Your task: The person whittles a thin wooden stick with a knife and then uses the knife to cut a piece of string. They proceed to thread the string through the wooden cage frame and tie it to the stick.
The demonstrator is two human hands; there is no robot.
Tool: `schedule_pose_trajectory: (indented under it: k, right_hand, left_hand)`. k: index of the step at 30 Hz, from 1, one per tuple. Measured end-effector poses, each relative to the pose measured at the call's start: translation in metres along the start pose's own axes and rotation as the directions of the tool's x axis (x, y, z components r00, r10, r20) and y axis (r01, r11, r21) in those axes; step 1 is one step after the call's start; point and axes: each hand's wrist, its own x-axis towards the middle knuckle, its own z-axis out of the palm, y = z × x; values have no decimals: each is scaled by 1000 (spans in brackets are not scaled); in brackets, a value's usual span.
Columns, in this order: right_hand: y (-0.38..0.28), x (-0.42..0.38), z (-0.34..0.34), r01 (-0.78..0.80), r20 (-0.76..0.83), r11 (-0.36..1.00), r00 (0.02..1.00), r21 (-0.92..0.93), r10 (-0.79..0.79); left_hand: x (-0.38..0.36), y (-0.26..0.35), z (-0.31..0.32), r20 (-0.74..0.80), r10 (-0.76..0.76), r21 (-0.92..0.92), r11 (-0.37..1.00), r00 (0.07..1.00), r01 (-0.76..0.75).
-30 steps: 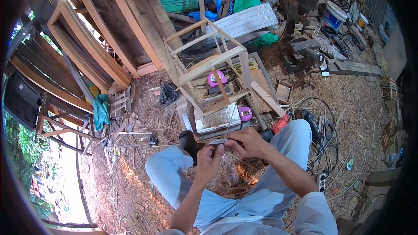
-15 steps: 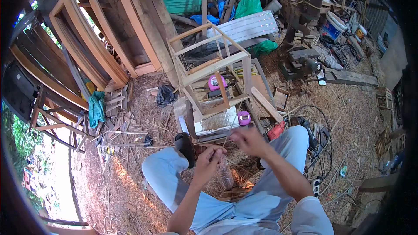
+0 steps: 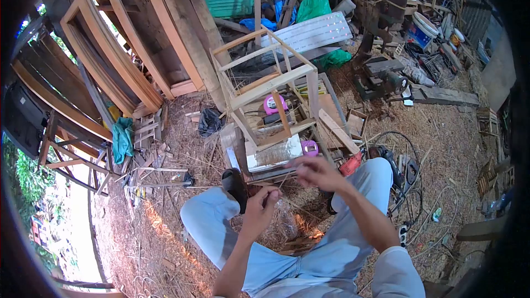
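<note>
I sit on the straw-covered ground with my knees in light blue trousers [image 3: 207,223] raised. My left hand [image 3: 259,205] is curled into a fist between my knees, gripping the lower end of a thin pale strip [image 3: 288,178]. Just up and to the right, my right hand [image 3: 316,172] is motion-blurred, its fingers pinched at the same strip. Right behind the hands stands an unfinished wooden chair frame [image 3: 268,80]. A black sandal [image 3: 234,186] lies just left of my left hand.
Two pink tape measures [image 3: 274,102] [image 3: 309,147] lie under the frame, a red power tool [image 3: 352,163] and black cables [image 3: 403,154] by my right knee. A power strip [image 3: 404,234] lies right; stacked wooden frames [image 3: 127,60] lean left; machinery [image 3: 381,77] stands behind.
My hands were together on the strip; the right hand has moved up and to the right, away from the left. The left fist has dropped slightly and stays closed.
</note>
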Motion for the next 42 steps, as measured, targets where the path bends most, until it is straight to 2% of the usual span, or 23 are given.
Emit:
schedule_pose_trajectory:
  k: [2,3,5,6,9,13,15,16,17,18,19,20,22,24,26,27,28,30,31,33,37,39,42]
  right_hand:
    - [-7,-6,25,-130,284,925,959,357,25]
    - [-6,-5,25,-129,284,925,959,357,24]
    - [-1,-1,25,-321,395,862,905,391,158]
    - [4,1,23,-317,394,862,906,396,153]
    - [17,5,9,-226,404,949,907,222,121]
    - [7,4,-6,-297,374,930,905,218,201]
    - [7,5,-8,-272,386,939,906,210,177]
    - [8,4,-10,-251,399,947,904,200,156]
    - [8,2,-12,-255,394,946,905,198,161]
    - [8,1,-14,-320,320,923,916,214,243]
    - [8,1,-16,-379,246,895,914,235,322]
    - [9,2,-24,-379,246,895,914,234,323]
    - [12,4,-51,-407,179,827,913,388,366]
    - [11,5,-54,-410,174,842,912,351,372]
    - [6,4,-43,-339,195,804,940,488,278]
    - [4,2,-33,-377,271,772,923,511,272]
    - [3,0,-21,-377,273,776,923,506,270]
    - [1,-3,2,-350,427,795,895,496,127]
    - [3,-3,12,-348,424,797,896,493,129]
    - [8,-3,26,-353,487,830,866,431,115]
    - [2,-2,23,-243,369,914,923,325,114]
    - [-2,-1,16,-218,344,933,932,285,113]
    - [11,2,-5,-168,307,952,948,255,85]
  left_hand:
    - [3,2,1,31,44,78,996,999,-46]
    - [3,3,2,66,86,153,984,994,-95]
    - [2,-11,3,72,77,138,987,994,-86]
    - [2,-12,2,78,68,124,989,995,-78]
    - [-4,-8,0,85,35,40,998,996,-38]
    - [-13,-4,1,91,47,34,998,995,-51]
    - [-18,6,3,38,36,190,981,999,-42]
    - [-19,8,4,45,36,188,981,998,-43]
    - [-20,10,5,-2,107,238,966,994,-103]
    - [-21,10,6,-47,180,290,944,983,-159]
    - [-23,9,5,-45,180,288,944,983,-159]
    - [-27,7,1,-56,187,284,945,981,-164]
    - [-29,4,-10,-66,200,286,942,978,-174]
    - [-32,1,-20,-25,23,284,959,999,-14]
    - [-26,3,-20,-30,24,282,959,999,-14]
    - [-19,5,-19,-30,33,277,961,999,-24]
    - [-13,7,-16,-35,37,274,961,999,-26]
    - [1,12,-8,-88,177,201,967,980,-157]
    - [5,17,-7,-87,181,198,967,980,-161]
    - [9,27,-6,-16,195,277,943,981,-183]
    - [5,26,-5,3,95,335,938,995,-90]
    - [3,18,-2,-35,258,271,932,965,-239]
    - [-6,24,-4,-43,147,200,970,988,-136]
